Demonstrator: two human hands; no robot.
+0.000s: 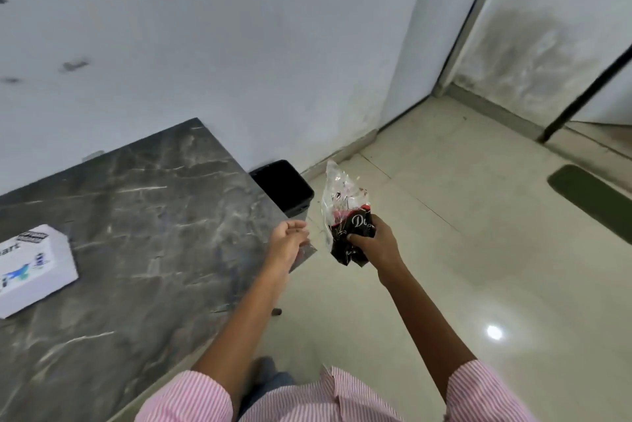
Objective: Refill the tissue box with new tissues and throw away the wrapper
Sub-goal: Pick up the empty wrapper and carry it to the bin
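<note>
Wrapper (345, 216): crumpled, clenched in your right hand (372, 243) over the floor, long axis near upright, clear end pointing up and away toward the wall. Bin (284, 187): black, just beyond, beside the counter (136, 216) corner. Your left hand (287, 237): loose, fingers spread, holding nothing, over that corner. Box (34, 267): white, on the counter's left, well apart.

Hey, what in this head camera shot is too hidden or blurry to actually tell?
- Bin, head view: the table corner covers part of it, and its inside is too dark to show contents.
- Tissue box: cut off by the left edge; its print is blurred, and no opening shows.
- Wrapper: the right hand covers part of its lettering.
- Left hand: open, palm side not clear.
</note>
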